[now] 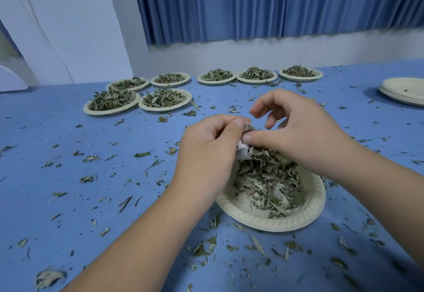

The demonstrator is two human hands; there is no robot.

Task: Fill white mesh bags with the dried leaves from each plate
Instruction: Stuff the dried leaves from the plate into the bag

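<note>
Blue counter (68, 200): L hand (206, 151) grips white mesh bag (242, 151), R hand (298, 126) pinches its mouth, over 1 leaf-filled cream paper plate (309, 213); 7 more filled plates (165, 108) behind.

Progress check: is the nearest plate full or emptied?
Partly full: loose dried green leaves cover much of the round cream paper plate.

mesh bag (242, 153): mostly hidden inside the left hand (206, 154); only a white fold shows just below the pinch.
plate (298, 221) under the grip: left rim hidden behind the left hand.
plate stack (403, 91), far right of the grip: cut off by the edge.
</note>
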